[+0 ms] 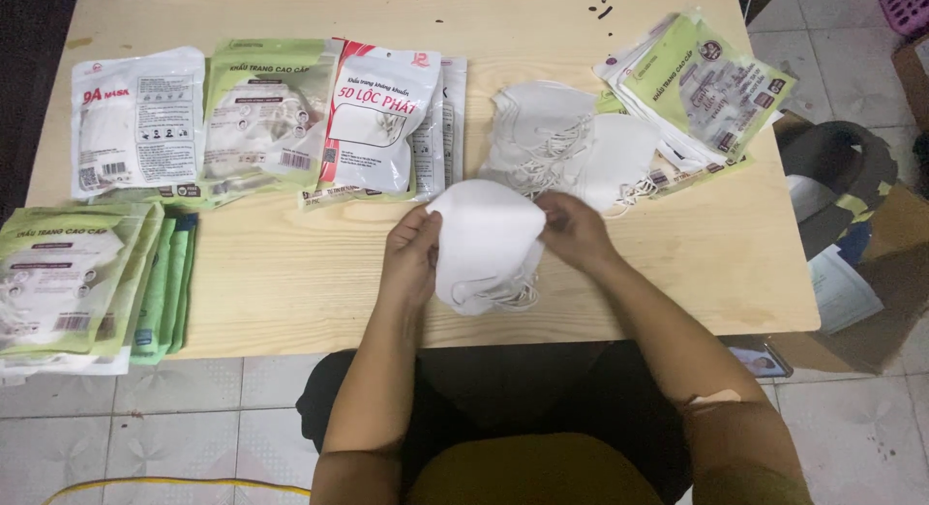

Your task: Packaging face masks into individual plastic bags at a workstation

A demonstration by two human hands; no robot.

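While 2 hands, left hand (411, 253) and right hand (573, 229), grip 1 white mask (484, 239).

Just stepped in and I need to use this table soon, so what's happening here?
A seated person holds a small stack of white fabric face masks over the light wooden table, left hand on one edge, right hand on the other. Just beyond lies a loose pile of white masks with ear loops. Sealed mask packets, white and green, sit in a row at the far left, with flat green-and-white pouches stacked at the far right.
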